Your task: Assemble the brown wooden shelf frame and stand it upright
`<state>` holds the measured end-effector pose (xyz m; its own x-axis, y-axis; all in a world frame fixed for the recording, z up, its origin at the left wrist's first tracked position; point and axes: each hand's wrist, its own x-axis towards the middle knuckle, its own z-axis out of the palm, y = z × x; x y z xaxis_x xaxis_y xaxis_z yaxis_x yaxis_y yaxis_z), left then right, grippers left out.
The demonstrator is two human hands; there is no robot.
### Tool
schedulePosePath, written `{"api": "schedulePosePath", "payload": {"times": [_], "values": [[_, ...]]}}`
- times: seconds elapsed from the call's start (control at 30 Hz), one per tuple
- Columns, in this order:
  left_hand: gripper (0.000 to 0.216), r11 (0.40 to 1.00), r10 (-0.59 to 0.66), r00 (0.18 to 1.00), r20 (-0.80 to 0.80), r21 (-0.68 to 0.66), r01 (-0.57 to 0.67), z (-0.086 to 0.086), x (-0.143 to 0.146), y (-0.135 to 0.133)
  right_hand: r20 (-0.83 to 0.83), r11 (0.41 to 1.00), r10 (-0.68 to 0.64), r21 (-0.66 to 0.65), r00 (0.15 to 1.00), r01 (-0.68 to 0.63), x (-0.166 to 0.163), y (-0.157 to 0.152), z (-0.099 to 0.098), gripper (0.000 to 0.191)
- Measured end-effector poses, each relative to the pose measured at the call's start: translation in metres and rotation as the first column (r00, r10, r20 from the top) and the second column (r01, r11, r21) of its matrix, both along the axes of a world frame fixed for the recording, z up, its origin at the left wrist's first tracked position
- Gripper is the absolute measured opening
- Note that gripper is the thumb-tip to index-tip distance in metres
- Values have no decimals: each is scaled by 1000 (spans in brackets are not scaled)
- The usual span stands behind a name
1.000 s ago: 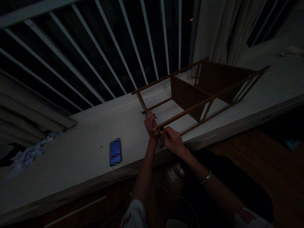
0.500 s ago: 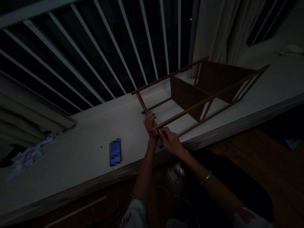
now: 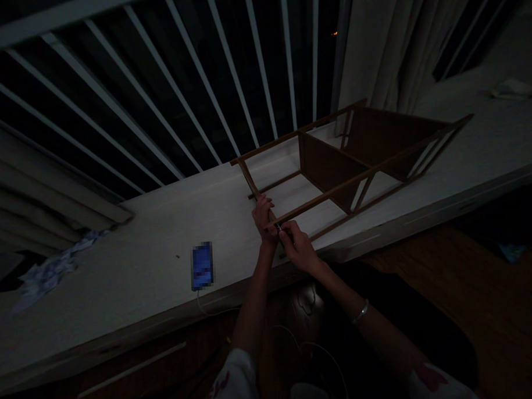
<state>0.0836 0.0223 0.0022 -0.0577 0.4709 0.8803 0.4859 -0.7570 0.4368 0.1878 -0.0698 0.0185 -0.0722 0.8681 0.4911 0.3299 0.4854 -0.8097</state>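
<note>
A brown wooden shelf frame [image 3: 352,156] lies on its side on a long pale ledge [image 3: 132,256] under a barred window. My left hand [image 3: 263,218] is wrapped round the frame's near corner post. My right hand [image 3: 297,245] is closed just beside it, pinching a small thin metal tool [image 3: 278,228] against the same corner. The scene is dim, so the tool's tip is hard to make out. A silver bracelet [image 3: 360,311] sits on my right wrist.
A phone [image 3: 202,266] with a lit blue screen lies on the ledge left of my hands, a white cable hanging from it. Crumpled patterned cloth [image 3: 50,271] lies at far left. Curtains [image 3: 383,44] hang behind the frame. A dark wooden floor [image 3: 491,296] is at right.
My right hand has shifted slightly left and up toward the frame's corner. The left hand and the frame have stayed put.
</note>
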Motion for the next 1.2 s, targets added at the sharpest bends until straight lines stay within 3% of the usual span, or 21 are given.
{"api": "schedulePosePath", "payload": {"times": [0.5,0.83,1.2], "values": [[80,998,-1,1000,14,-65,1,6,1,-5,-138,997,58,-35,989,-63,-3,-1,1,15],[73,1000,-19,1000,4,15,19,1,-1,-1,-209,997,-3,-81,978,-14,-5,0,-1,17],[76,1000,-20,1000,10,4,20,0,-1,1,-302,998,24,-55,953,-43,-7,-1,-2,18]]}}
